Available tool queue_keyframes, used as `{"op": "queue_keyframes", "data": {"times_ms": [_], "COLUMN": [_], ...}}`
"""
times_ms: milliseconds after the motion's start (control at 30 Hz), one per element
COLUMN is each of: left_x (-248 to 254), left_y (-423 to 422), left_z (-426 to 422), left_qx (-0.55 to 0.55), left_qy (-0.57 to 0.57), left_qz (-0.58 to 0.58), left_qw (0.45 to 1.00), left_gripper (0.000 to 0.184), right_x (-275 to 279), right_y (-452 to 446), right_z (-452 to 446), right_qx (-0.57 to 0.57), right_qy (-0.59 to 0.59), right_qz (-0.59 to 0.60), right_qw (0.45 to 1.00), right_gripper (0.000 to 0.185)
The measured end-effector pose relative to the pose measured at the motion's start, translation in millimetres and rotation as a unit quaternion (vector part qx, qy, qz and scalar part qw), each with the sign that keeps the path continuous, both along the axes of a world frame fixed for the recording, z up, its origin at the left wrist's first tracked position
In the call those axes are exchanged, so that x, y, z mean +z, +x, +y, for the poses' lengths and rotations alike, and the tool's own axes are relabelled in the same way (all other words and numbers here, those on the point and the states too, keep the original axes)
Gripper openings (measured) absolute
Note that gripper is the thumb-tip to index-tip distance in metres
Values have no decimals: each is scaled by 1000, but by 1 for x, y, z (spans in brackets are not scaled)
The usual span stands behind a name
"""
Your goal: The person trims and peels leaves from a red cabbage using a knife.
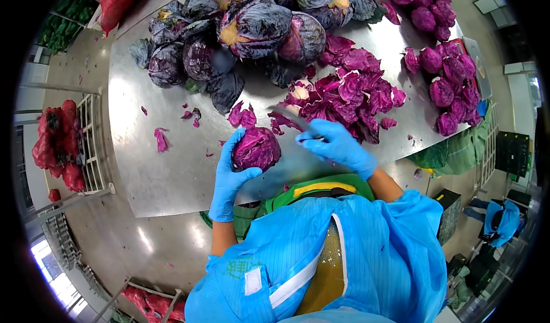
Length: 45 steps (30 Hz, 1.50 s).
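Note:
My left hand (229, 165), in a blue glove, is wrapped round the left side of a trimmed red cabbage (257, 149) near the table's front edge. In my right hand (338, 145), also gloved in blue, is a knife (293, 118) whose blade points up and to the left, apart from the cabbage. Part of its handle is hidden by my fingers. Just beyond the knife lies a heap of loose purple leaves (358, 94). A small torn leaf piece (243, 115) rests right behind the cabbage.
Untrimmed dark cabbages (252, 28) are piled at the back of the metal table (166, 177). Trimmed cabbages (452, 76) sit along the right side. A red sack (117, 2) is at the back left, and red sacks (60, 142) fill a rack. Another person (499, 220) is far right.

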<state>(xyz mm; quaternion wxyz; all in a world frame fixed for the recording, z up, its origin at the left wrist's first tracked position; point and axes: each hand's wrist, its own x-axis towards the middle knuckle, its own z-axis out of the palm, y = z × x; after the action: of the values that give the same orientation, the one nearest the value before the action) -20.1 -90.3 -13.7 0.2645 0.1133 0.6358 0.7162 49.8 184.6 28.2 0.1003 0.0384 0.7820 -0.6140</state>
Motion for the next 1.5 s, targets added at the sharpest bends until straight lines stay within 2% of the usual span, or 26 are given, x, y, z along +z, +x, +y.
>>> {"op": "queue_keyframes", "data": {"times_ms": [67,133,233,267,333,467,533,567,600,633,733,800,867,933,967,1000,1033,1067,1100,1167,1200,1233,1267,1333,1433,1500], "left_x": [-3,-2,-9,-8,-11,26,3,-2,-15,-15,15,9,-1,-18,-30,-41,-47,-55,-50,-26,-29,-7,12,23,38,33], "left_y": [3,5,7,6,2,4,8,10,13,11,-4,-8,-11,-12,-11,-10,-7,-6,-7,-11,-20,-18,-10,-14,-12,-11], "left_z": [1,18,35,40,40,48,43,44,41,43,62,67,68,62,54,44,33,24,27,34,39,49,60,73,83,84], "left_qx": [21,49,19,9,18,-30,-14,2,8,2,-11,-7,3,15,20,30,48,71,105,123,109,119,134,106,48,25], "left_qy": [7,23,-61,-103,-123,-260,-258,-273,-304,-301,-358,-344,-303,-250,-219,-179,-127,-76,7,42,76,65,104,138,117,98], "left_qz": [30,43,129,180,195,242,276,307,287,256,224,221,208,188,175,154,134,119,122,92,85,74,28,54,42,76], "left_qw": [999,998,990,978,973,934,926,911,908,918,906,913,930,950,960,971,982,987,987,987,987,988,985,983,991,992], "left_gripper": [99,98,90,89,94,106,107,101,99,97,97,98,98,98,98,98,98,98,96,93,94,97,98,101,107,108], "right_x": [18,2,-23,-60,-28,-30,-42,-51,-75,-81,-76,-76,-60,-67,-87,-3,-26,-49,-21,-17,-18,-12,-4,9,-11,-16], "right_y": [5,-1,-1,-1,-5,-10,-4,2,7,0,-27,-32,-31,-35,-56,-35,-40,-41,-42,-44,-40,-35,-30,-31,-27,-25], "right_z": [4,2,-23,-30,-24,-26,-31,-40,-48,-39,-19,-16,-22,-4,14,21,36,48,49,48,37,24,12,-4,-3,-2], "right_qx": [-109,-56,-17,-60,-49,-17,-4,-53,-75,-20,-13,3,-44,-47,-74,-46,-90,-205,-246,-229,-222,-203,-203,-171,-154,-118], "right_qy": [-104,-17,31,98,19,30,77,-129,-228,102,58,304,281,418,412,454,528,503,462,366,201,66,-53,-149,-286,-245], "right_qz": [-135,-8,1,197,-8,94,129,109,97,231,280,410,392,361,394,340,278,351,387,409,291,155,4,-89,-107,-84], "right_qw": [979,998,999,974,999,995,989,984,966,967,958,860,875,832,818,822,797,763,759,804,909,965,978,970,940,959], "right_gripper": [39,57,83,84,71,60,49,42,37,35,28,22,17,13,13,11,16,32,44,41,41,45,51,54,54,55]}}
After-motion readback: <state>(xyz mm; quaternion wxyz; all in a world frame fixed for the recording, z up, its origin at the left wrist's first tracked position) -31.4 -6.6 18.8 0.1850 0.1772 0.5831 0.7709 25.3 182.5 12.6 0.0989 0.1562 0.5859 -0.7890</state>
